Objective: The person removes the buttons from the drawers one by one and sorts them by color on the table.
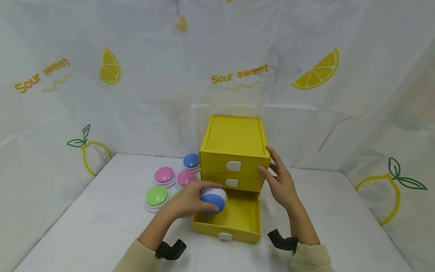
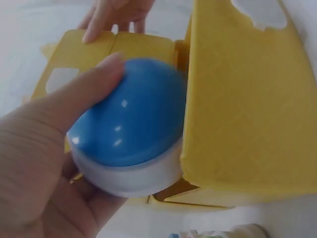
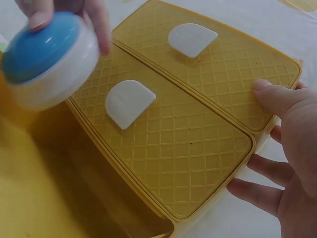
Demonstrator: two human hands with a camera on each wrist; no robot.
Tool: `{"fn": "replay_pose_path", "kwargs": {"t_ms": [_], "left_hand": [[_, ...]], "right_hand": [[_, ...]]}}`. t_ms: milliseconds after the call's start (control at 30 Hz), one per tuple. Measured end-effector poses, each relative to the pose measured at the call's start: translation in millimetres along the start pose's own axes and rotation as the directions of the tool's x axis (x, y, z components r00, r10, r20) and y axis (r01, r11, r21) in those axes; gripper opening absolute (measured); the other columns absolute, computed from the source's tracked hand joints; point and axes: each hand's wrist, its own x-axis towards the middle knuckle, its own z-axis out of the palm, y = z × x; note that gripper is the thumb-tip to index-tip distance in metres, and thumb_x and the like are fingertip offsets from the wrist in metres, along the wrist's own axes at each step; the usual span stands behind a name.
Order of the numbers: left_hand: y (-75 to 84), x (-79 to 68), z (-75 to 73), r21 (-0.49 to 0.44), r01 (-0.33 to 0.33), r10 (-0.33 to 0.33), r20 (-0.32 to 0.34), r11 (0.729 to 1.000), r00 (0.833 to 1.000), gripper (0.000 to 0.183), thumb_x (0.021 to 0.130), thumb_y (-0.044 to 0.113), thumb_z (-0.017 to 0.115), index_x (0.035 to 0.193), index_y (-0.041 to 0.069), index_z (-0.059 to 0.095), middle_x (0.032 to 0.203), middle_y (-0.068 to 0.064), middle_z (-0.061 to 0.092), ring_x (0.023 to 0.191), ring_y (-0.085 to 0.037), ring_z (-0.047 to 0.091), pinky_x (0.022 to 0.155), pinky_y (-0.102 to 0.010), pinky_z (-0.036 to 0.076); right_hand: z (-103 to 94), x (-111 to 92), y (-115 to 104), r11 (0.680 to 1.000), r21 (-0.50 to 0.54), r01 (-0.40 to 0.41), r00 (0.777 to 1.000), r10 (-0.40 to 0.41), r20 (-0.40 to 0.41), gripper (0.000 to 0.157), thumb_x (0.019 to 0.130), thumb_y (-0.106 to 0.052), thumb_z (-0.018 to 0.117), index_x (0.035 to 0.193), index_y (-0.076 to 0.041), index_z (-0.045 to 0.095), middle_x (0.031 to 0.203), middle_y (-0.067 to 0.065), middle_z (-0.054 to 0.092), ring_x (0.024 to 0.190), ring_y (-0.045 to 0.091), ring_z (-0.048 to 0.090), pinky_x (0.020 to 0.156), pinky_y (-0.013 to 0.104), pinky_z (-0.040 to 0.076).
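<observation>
My left hand (image 1: pixel 190 202) grips a blue dome buzzer button (image 1: pixel 213 200) by its sides. In the left wrist view the thumb lies on the blue dome (image 2: pixel 143 114), and fingers go under the white base. The buzzer is tilted above the pulled-out bottom drawer (image 1: pixel 242 215) of a yellow drawer cabinet (image 1: pixel 234 136). That drawer's visible floor is bare. My right hand (image 1: pixel 282 185) holds the cabinet's right front edge, thumb on the top drawer's front and fingers along the side wall. The upper two drawers, with white tabs (image 3: pixel 130 104), are closed.
Left of the cabinet stand more buzzers: a blue one (image 1: pixel 191 161), two pink ones (image 1: pixel 164 175) and a green one (image 1: pixel 157 196). Another green one is mostly hidden behind my left hand. A white printed cloth (image 1: pixel 156 94) hangs behind the white table (image 1: pixel 340 219).
</observation>
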Motion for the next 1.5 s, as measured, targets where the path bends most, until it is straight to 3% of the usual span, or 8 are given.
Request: {"fn": "replay_pose_path", "kwargs": {"t_ms": [133,267,367,533,733,1033,1200,1500], "left_hand": [[-4.1,-9.9,-11.2,-0.143,0.038,-0.059,-0.148,0.989,0.987,0.059,0.078,0.038,0.087,0.132,0.029,0.066,0.133,-0.001,0.066,0.118,-0.025,0.063,0.103,-0.052,0.054],[-14.1,-17.6,-32.6,-0.273,0.064,-0.12,-0.193,0.96,0.974,0.063,0.081,0.035,0.086,0.139,0.023,0.062,0.14,-0.006,0.063,0.12,-0.028,0.064,0.103,-0.049,0.055],[-24.7,-19.7,-49.9,-0.288,0.105,-0.177,-0.234,0.952,0.956,0.065,0.084,0.037,0.083,0.143,0.022,0.058,0.143,-0.009,0.061,0.122,-0.031,0.064,0.101,-0.048,0.056],[-43.4,-12.6,-76.1,-0.333,0.206,-0.314,-0.315,0.92,0.895,0.067,0.089,0.044,0.076,0.147,0.021,0.052,0.151,-0.016,0.052,0.134,-0.038,0.056,0.106,-0.051,0.052],[-67.6,9.1,-99.7,-0.447,0.241,-0.425,-0.375,0.861,0.824,0.071,0.093,0.043,0.072,0.153,0.014,0.045,0.153,-0.022,0.049,0.135,-0.037,0.055,0.11,-0.047,0.049],[-101.9,29.2,-111.8,-0.536,0.304,-0.545,-0.376,0.787,0.749,0.073,0.094,0.043,0.07,0.154,0.01,0.043,0.155,-0.026,0.043,0.137,-0.035,0.051,0.109,-0.042,0.051],[-116.2,39.8,-112.3,-0.545,0.338,-0.583,-0.373,0.767,0.722,0.076,0.093,0.046,0.07,0.154,0.01,0.042,0.155,-0.026,0.042,0.136,-0.033,0.051,0.109,-0.041,0.05],[-124.9,63.8,-117.6,-0.552,0.339,-0.591,-0.375,0.761,0.715,0.075,0.096,0.043,0.065,0.154,0.004,0.039,0.157,-0.029,0.036,0.137,-0.035,0.049,0.113,-0.044,0.048]], "right_hand": [[-0.1,0,0,1.0,-0.009,-0.005,1.0,0.005,-0.005,0.068,0.104,-0.028,0.058,0.16,-0.039,0.022,0.168,0.003,0.027,0.143,0.041,0.045,0.102,0.063,0.05],[0.8,0,-2,1.0,-0.008,-0.001,1.0,0.001,-0.003,0.069,0.104,-0.027,0.059,0.16,-0.039,0.022,0.168,0.003,0.027,0.142,0.042,0.046,0.101,0.062,0.051],[1.2,0,-2,1.0,-0.003,0.008,1.0,-0.008,-0.002,0.069,0.104,-0.025,0.058,0.16,-0.038,0.022,0.168,0.004,0.028,0.142,0.042,0.046,0.1,0.062,0.052],[0.1,0,1,1.0,-0.006,0.016,1.0,-0.016,-0.001,0.068,0.104,-0.025,0.058,0.161,-0.038,0.021,0.168,0.004,0.028,0.142,0.042,0.046,0.099,0.062,0.053],[-3.8,1,3,0.999,-0.042,0.025,1.0,-0.025,-0.01,0.069,0.104,-0.027,0.058,0.161,-0.039,0.019,0.168,0.005,0.028,0.141,0.042,0.047,0.099,0.062,0.053],[1.2,-2,7,0.999,-0.011,0.03,1.0,-0.03,-0.001,0.068,0.104,-0.025,0.057,0.16,-0.04,0.021,0.168,0.003,0.026,0.142,0.038,0.047,0.101,0.052,0.053],[2.9,-6,8,1.0,0.014,0.024,1.0,-0.024,0.004,0.068,0.104,-0.025,0.057,0.159,-0.043,0.021,0.168,0.002,0.025,0.142,0.037,0.047,0.101,0.053,0.053],[1.1,-3,6,0.999,0.014,0.037,0.999,-0.037,-0.008,0.069,0.104,-0.025,0.058,0.159,-0.043,0.022,0.168,0.002,0.027,0.143,0.038,0.047,0.1,0.056,0.053]]}}
